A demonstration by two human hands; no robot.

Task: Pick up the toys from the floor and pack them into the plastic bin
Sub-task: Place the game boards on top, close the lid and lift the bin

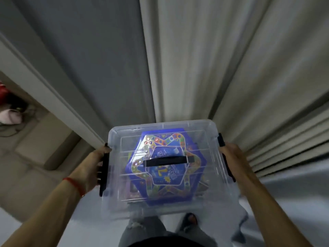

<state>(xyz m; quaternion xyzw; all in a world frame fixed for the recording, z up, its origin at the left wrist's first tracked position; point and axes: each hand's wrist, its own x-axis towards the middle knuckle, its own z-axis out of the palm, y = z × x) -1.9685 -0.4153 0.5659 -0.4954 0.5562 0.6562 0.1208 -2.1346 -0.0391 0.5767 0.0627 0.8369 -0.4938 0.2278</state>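
Note:
A clear plastic bin (211, 191) with its lid on is held in the air in front of me. A black handle (168, 160) sits in the middle of the lid. Through the lid shows a blue hexagonal game board (165, 191) with a coloured star-shaped track. My left hand (89, 171) grips the bin's left side at the black latch (105, 172); a red string circles that wrist. My right hand (236, 164) grips the right side by the other black latch (227, 158).
Pale curtains (204, 59) and a grey wall (89, 50) rise just beyond the bin. A beige tiled floor (35, 157) lies to the left, with red and pink things (7, 107) at its far edge. My legs and one foot (190, 220) show below the bin.

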